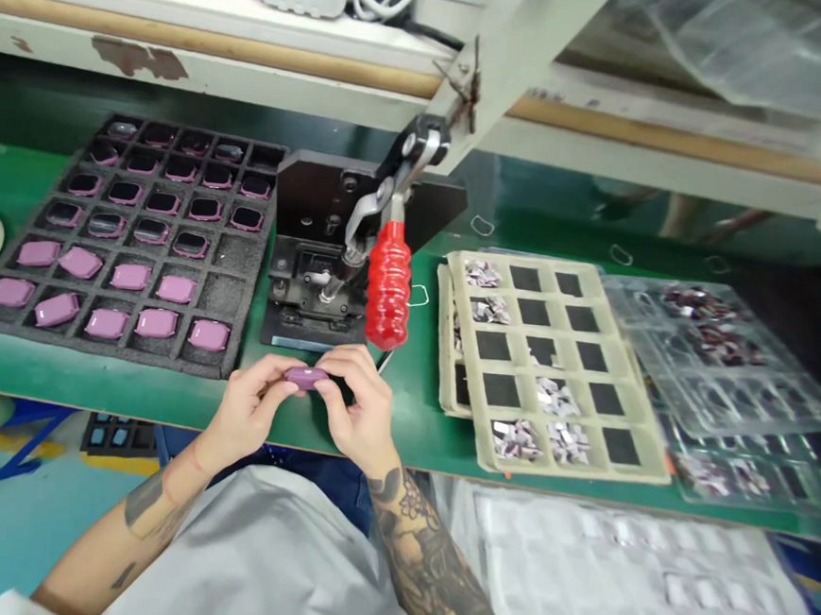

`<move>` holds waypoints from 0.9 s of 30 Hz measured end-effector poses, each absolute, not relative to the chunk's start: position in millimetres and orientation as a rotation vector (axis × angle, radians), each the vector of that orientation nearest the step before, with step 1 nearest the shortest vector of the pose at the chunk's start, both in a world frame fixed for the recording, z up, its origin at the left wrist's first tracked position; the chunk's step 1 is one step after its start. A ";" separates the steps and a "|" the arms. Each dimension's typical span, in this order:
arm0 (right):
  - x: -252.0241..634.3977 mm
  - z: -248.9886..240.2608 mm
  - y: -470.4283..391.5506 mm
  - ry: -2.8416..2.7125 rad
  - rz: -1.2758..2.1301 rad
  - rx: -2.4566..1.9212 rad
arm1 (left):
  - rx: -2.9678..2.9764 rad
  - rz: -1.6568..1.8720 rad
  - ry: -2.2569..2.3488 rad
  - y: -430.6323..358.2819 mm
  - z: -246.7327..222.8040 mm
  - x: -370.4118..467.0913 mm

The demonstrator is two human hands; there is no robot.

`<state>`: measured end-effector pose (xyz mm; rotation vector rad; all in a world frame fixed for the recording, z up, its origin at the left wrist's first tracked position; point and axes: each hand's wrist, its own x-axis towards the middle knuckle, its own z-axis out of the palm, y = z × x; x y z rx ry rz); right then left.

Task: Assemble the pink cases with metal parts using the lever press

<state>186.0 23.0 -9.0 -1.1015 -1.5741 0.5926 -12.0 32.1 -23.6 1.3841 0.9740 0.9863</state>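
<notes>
A small purple watch case [305,377] is pinched between my two hands just in front of the clamp press. My left hand [250,407] grips its left end with thumb and fingers, and my right hand [358,408] grips the right end. The case is turned edge-on, so its faces are hidden. Right behind my hands stands the toggle clamp press [319,291], its red handle [388,287] hanging down. On the left lies a black foam tray [223,293] with purple watch cases, the back rows showing dark glass, the front rows purple faces.
Cream divided trays [487,370] with small shiny parts stand right of the press. Beyond them are clear plastic trays [725,370]. A shelf edge [209,64] and slanted metal bracket [504,68] overhang the green bench [412,421]. White trays [573,586] sit below at right.
</notes>
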 end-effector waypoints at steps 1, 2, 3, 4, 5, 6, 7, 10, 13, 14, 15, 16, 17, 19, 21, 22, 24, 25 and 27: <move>186.3 -9.2 22.1 -1.577 0.587 -1.098 | 1.422 0.982 0.980 30.9 -24.0 -11.9; 186.2 -9.5 21.0 -1.581 0.580 -1.104 | 1.446 0.980 0.987 29.8 -24.4 -11.7; 185.6 -9.8 20.1 -1.584 0.575 -1.115 | 1.453 0.982 0.993 29.1 -24.7 -11.6; 184.8 -10.0 19.4 -1.589 0.574 -1.125 | 1.441 0.988 0.997 28.6 -24.8 -11.4; 183.9 -10.2 18.8 -1.592 0.576 -1.132 | 1.416 0.995 0.999 28.3 -24.7 -11.3; 183.0 -10.3 18.5 -1.597 0.576 -1.133 | 1.384 0.998 0.998 28.1 -24.4 -11.1; 182.4 -10.3 18.3 -1.603 0.572 -1.132 | 1.354 0.998 0.995 28.0 -23.9 -10.9; 182.2 -9.9 18.2 -1.639 0.519 -1.134 | 1.315 0.979 0.974 27.4 -22.5 -9.0; 182.8 -9.9 18.4 -1.663 0.474 -1.162 | 1.305 0.992 0.935 27.1 -23.1 -5.5; 182.6 -10.5 18.3 -1.665 0.468 -1.172 | 1.297 1.007 0.925 27.2 -23.8 -4.3; 182.2 -11.5 17.8 -1.667 0.464 -1.184 | 1.292 1.025 0.920 27.5 -24.5 -3.2; 181.7 -12.8 17.0 -1.668 0.454 -1.199 | 1.293 1.042 0.920 27.8 -25.1 -2.2; 181.2 -14.0 16.0 -1.661 0.428 -1.221 | 1.298 1.050 0.924 28.2 -25.6 -1.3; 181.7 -14.5 14.6 -1.621 0.320 -1.276 | 1.299 1.042 0.935 28.8 -26.1 0.2; 184.9 -7.9 17.4 -1.545 0.157 -1.313 | 1.263 1.007 0.941 28.9 -26.6 1.7; 187.5 -0.3 21.6 -1.499 0.069 -1.294 | 1.241 0.980 0.943 28.8 -27.1 2.5; 193.6 23.8 36.4 -1.430 -0.100 -1.169 | 1.231 0.938 0.971 28.8 -28.9 3.9; 196.4 39.4 46.6 -1.435 -0.176 -1.087 | 1.247 0.924 0.994 28.9 -30.0 4.4; 200.3 72.2 69.5 -1.570 -0.282 -0.940 | 1.296 0.906 1.025 29.6 -32.3 5.1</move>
